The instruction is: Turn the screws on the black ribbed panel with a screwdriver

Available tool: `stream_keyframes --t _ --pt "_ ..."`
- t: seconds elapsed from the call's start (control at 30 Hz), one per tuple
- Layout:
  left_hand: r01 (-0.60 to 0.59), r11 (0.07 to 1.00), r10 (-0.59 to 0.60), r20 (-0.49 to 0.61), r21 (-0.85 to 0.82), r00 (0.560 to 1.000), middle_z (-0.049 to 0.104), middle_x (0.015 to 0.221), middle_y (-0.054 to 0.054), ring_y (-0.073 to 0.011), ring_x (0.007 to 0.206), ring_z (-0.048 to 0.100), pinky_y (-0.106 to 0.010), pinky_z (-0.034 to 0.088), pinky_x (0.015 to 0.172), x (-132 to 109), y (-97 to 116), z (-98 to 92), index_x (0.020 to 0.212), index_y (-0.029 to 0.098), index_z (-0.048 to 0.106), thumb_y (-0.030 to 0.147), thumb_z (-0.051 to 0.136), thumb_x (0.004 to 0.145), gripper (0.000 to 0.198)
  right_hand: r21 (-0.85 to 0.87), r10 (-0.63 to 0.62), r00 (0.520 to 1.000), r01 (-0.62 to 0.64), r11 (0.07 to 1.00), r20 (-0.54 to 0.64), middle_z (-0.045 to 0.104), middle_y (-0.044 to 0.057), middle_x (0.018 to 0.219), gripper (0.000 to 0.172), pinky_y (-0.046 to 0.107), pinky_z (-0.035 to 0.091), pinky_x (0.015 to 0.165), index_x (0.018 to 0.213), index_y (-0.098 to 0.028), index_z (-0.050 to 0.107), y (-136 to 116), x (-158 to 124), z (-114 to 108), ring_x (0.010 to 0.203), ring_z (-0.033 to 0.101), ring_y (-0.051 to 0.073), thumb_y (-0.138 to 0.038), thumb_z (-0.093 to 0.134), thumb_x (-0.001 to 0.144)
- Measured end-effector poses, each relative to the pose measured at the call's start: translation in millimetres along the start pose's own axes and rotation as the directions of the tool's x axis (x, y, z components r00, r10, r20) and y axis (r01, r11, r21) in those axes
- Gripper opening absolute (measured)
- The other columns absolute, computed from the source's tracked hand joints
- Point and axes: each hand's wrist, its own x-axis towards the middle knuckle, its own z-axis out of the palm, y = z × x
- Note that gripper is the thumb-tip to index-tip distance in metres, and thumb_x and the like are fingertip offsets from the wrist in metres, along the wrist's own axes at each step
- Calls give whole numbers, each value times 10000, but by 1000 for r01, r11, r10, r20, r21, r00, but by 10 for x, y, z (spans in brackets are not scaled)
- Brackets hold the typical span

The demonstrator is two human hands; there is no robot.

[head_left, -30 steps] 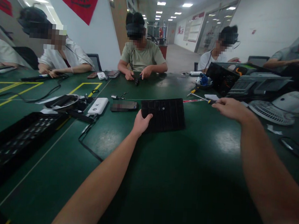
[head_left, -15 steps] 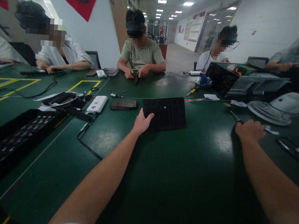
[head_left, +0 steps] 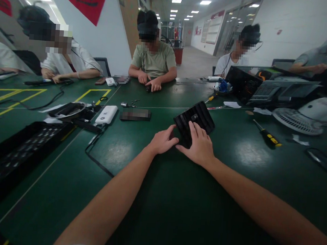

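Observation:
A flat black rectangular panel (head_left: 194,119) with a small pale spot near its middle is turned at an angle over the green table. My right hand (head_left: 199,146) grips its near side, fingers across the face and thumb by the lower left edge. My left hand (head_left: 164,140) is at the panel's left corner, thumb and forefinger apart; whether it touches the panel I cannot tell. On the table to the right lies a screwdriver (head_left: 267,135) with a black and yellow handle, apart from both hands.
A white fan (head_left: 308,115) and a computer case (head_left: 285,90) stand at the right. Left of my hands are a white power bank (head_left: 106,115) with a cable, a dark bar-shaped object (head_left: 135,115) and a long black tray (head_left: 22,156). Several people sit around the table.
My right hand has let go of the screwdriver, which now lies on the table, and moved left onto the panel. The panel has turned and shifted right; my left hand has loosened from it.

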Motion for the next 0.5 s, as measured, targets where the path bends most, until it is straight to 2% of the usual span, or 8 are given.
stream_keyframes --t 0.1,0.2,0.3,0.37,0.43,0.5 --pt "-5 1000 5 6 -27 1000 766 1031 -56 -297 908 729 -439 540 875 3 -33 -19 1529 238 563 433 597 926 634 -69 28 998 -24 997 55 458 236 1737 799 638 512 1140 1704 -158 453 85 107 -21 1511 497 450 -496 592 992" --pt "-6 998 7 18 -60 1000 747 1016 -47 -261 864 701 -415 522 822 8 -81 -23 1519 229 573 437 591 938 617 -38 114 989 -111 993 89 567 239 1644 680 600 561 1094 1644 -113 517 349 168 -90 1450 575 405 -304 519 992" --pt "0 997 0 10 -76 1000 742 1016 -38 -246 868 693 -399 509 808 14 -113 -13 1510 240 578 443 603 944 602 -6 175 984 -175 985 14 658 227 1533 561 601 575 1064 1528 -133 621 688 178 -167 1375 628 386 -307 497 1009" --pt "7 997 -6 11 -80 1000 736 996 -29 -239 859 690 -392 504 802 16 -116 -9 1501 250 584 445 611 946 589 -37 207 975 -210 977 -77 663 219 1527 507 618 569 1050 1438 -167 695 943 181 -213 1412 583 425 -379 524 1011" --pt "10 996 -9 16 -89 1000 733 985 -26 -238 852 687 -391 505 793 15 -107 -10 1488 250 595 448 617 948 576 -50 251 959 -259 964 -127 640 204 1570 514 623 551 1068 1440 -201 713 1216 194 -259 1428 574 436 -408 501 1020" --pt "9 994 -8 14 -106 1000 732 976 -29 -242 848 684 -397 510 781 12 -94 -15 1471 242 611 456 619 950 563 -7 309 943 -312 950 -124 710 187 1476 567 588 521 1117 1527 -193 662 1494 216 -311 1356 649 399 -377 448 1035"
